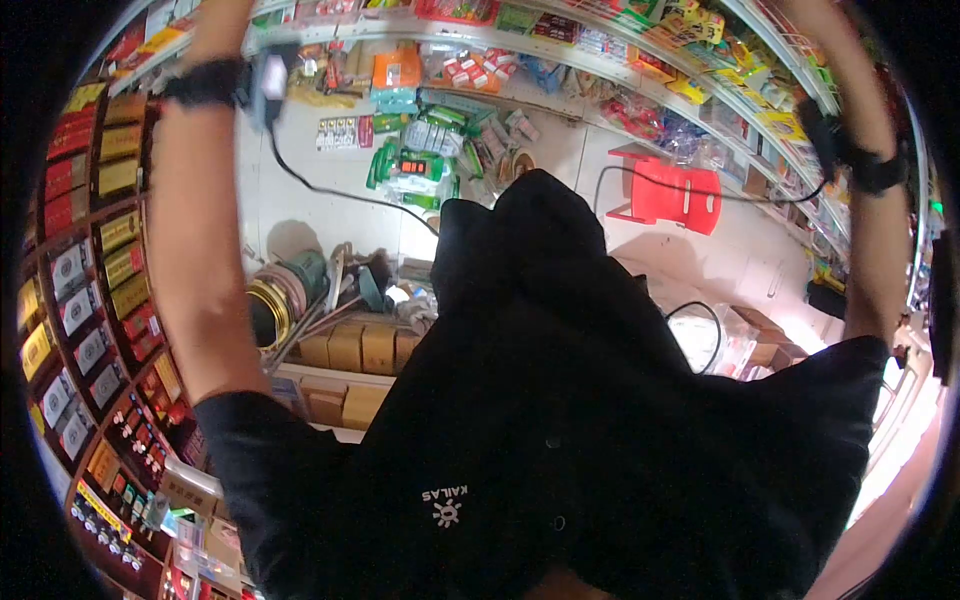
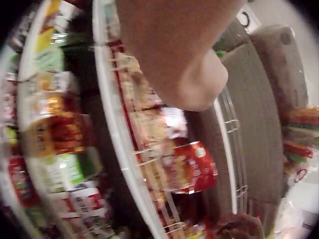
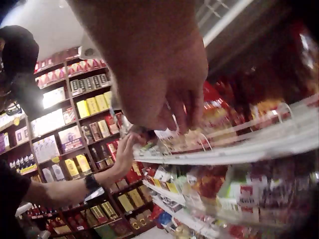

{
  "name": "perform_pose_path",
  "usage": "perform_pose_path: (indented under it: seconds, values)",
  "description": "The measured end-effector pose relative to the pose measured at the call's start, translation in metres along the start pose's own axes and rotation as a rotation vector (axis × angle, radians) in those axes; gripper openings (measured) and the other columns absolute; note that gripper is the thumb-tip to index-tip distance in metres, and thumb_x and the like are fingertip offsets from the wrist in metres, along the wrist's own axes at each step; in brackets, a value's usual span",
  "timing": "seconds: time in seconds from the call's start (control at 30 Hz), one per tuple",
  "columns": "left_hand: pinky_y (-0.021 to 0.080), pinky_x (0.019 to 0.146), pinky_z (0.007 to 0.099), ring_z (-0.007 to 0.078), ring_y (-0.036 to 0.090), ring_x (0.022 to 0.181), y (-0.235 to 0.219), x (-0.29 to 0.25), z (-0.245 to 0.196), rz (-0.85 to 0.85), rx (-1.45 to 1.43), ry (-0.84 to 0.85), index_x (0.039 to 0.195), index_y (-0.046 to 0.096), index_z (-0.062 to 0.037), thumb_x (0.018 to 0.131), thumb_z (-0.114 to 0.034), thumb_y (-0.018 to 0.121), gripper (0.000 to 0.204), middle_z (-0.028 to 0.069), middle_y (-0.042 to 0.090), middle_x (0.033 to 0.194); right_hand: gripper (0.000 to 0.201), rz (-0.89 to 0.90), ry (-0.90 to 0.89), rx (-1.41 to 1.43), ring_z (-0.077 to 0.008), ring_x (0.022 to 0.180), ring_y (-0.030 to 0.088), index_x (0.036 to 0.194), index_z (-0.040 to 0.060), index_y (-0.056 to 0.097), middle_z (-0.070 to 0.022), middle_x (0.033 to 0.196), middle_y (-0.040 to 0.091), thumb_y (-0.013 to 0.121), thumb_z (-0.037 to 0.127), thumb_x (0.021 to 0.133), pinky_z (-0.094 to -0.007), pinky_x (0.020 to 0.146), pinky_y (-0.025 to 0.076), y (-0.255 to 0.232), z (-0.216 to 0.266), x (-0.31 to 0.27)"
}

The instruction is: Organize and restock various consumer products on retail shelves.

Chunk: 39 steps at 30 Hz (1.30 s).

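Both forearms reach up past the top edge of the head view, so the hands are out of sight there. In the right wrist view my right hand (image 3: 167,92) bends its fingers down over snack packets (image 3: 214,124) behind a wire shelf rail. I cannot tell whether it grips one. My left hand (image 3: 125,153) is farther along the same shelf, its fingers extended at the shelf end. The left wrist view has that hand above a row of packets, with a red snack bag (image 2: 194,167) below the thumb.
Lower shelf tiers (image 3: 249,196) carry more packaged goods. Racks of boxed goods (image 1: 90,270) line the left side. On the floor are a red plastic stool (image 1: 675,195) and a heap of green packages (image 1: 415,165). Cables (image 1: 330,190) run from both wrists to the body.
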<state>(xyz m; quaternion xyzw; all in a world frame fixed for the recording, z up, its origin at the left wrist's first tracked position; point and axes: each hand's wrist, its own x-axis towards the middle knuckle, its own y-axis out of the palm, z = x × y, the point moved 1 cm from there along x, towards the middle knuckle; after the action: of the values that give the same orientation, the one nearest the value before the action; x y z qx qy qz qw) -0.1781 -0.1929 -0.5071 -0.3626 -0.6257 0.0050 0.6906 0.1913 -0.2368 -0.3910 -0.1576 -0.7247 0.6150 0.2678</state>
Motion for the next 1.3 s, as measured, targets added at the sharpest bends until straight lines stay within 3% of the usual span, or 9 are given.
perform_pose_path:
  seconds: [0.27,0.47,0.53,0.6,0.7,0.77,1.0,1.1,1.3]
  values:
    - [0.047,0.076,0.0546,0.0465,0.064,0.079,-0.058,-0.477,-0.113,1.106,-0.047,-1.272,0.079,0.067,0.0052,0.097,-0.06,0.034,0.076,0.0299,0.064,0.081,0.022,0.548,0.242,0.752,-0.0252,0.075,0.065,0.098,0.0006,0.064,-0.0139,0.09,0.067,0.058,0.017,0.086,-0.0385,0.07,0.052,0.272,-0.004,-0.179]
    - [0.049,0.081,0.0463,0.0387,0.066,0.089,-0.123,-0.643,-0.321,0.652,-0.089,-1.918,0.106,0.063,-0.001,0.09,-0.027,0.058,0.032,0.0236,0.067,0.095,0.024,1.084,0.456,0.787,-0.022,0.064,0.067,0.09,0.0027,0.068,-0.0105,0.074,0.068,0.061,0.025,0.083,-0.0378,0.062,0.054,0.484,-0.018,-0.267]
    - [0.05,0.081,0.044,0.0349,0.066,0.093,-0.117,-0.703,-0.373,0.517,-0.111,-1.983,0.119,0.06,-0.0055,0.084,-0.016,0.059,0.036,0.0239,0.065,0.105,0.029,0.866,-0.066,0.31,-0.0246,0.057,0.066,0.079,0.0003,0.068,-0.0123,0.064,0.067,0.059,0.028,0.082,-0.0397,0.059,0.054,0.573,-0.011,-0.313]
    - [0.051,0.076,0.0409,0.0324,0.068,0.091,-0.074,-0.684,-0.411,0.637,-0.064,-1.725,0.116,0.062,-0.0047,0.085,-0.013,0.058,0.032,0.0214,0.068,0.1,0.033,1.111,0.69,0.755,-0.0296,0.059,0.067,0.071,0.0007,0.069,-0.0149,0.064,0.067,0.055,0.028,0.082,-0.0431,0.062,0.055,0.625,-0.008,-0.329]
    - [0.052,0.069,0.0369,0.0273,0.067,0.08,0.017,-0.638,-0.434,0.748,-0.14,-1.944,0.108,0.064,-0.0023,0.087,-0.008,0.055,0.023,0.0162,0.069,0.09,0.033,1.157,0.351,0.647,-0.0288,0.055,0.067,0.069,0.0011,0.068,-0.0131,0.061,0.067,0.058,0.03,0.082,-0.041,0.063,0.056,0.699,0.006,-0.355]
    - [0.051,0.073,0.037,0.0238,0.064,0.076,0.089,-0.64,-0.444,0.527,-0.245,-2.205,0.101,0.064,-0.0026,0.088,-0.005,0.054,0.017,0.0121,0.067,0.083,0.03,1.114,0.73,0.639,-0.03,0.076,0.07,0.08,0.0005,0.068,-0.0183,0.078,0.07,0.062,0.03,0.081,-0.0426,0.075,0.055,0.74,0.023,-0.364]
    - [0.05,0.08,0.0343,0.0203,0.06,0.097,0.344,-0.761,-0.472,0.65,-0.34,-1.533,0.123,0.056,-0.0072,0.084,0.004,0.056,0.041,0.011,0.062,0.104,0.066,0.626,0.587,0.511,-0.0418,0.109,0.057,0.129,-0.0059,0.048,-0.0275,0.116,0.06,0.066,0.035,0.081,-0.0484,0.097,0.044,0.988,0.042,-0.416]
    - [0.049,0.056,0.042,0.0324,0.062,0.056,0.412,-0.8,-0.479,0.536,-0.726,-2.076,0.113,0.055,-0.0088,0.09,-0.002,0.051,0.024,0.0133,0.064,0.064,0.081,0.485,0.687,0.524,-0.0452,0.11,0.052,0.138,-0.0026,0.035,-0.028,0.126,0.051,0.074,0.032,0.076,-0.0523,0.101,0.039,1.072,0.035,-0.394]
    - [0.049,0.054,0.0415,0.0349,0.06,0.056,0.491,-0.874,-0.487,0.396,-0.375,-1.738,0.118,0.048,-0.0073,0.089,0.003,0.044,0.031,0.0124,0.06,0.061,0.077,0.391,0.829,0.526,-0.0431,0.108,0.055,0.124,0.0011,0.038,-0.0276,0.123,0.052,0.082,0.028,0.068,-0.0509,0.096,0.044,1.152,0.017,-0.359]
